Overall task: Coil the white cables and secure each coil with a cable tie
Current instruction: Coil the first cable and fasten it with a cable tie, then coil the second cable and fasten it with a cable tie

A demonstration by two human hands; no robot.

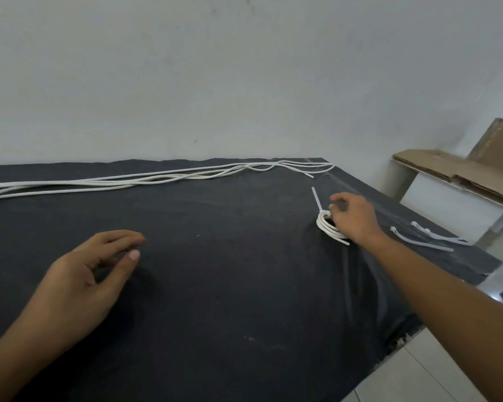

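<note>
A small coil of white cable (325, 224) lies on the black cloth at the right, with a cable tie (316, 198) around it whose tail sticks up and back. My right hand (353, 217) rests over the coil's right side, fingers loosely curled at its top. My left hand (96, 268) hovers over the cloth at the near left, fingers apart and holding nothing. Several long white cables (145, 179) lie stretched along the table's far edge.
Two loose cable ties (424, 240) lie near the table's right edge. The black cloth (230, 285) covers the table. Brown cardboard (459, 169) rests on a white shelf beyond the right edge. A white wall stands behind.
</note>
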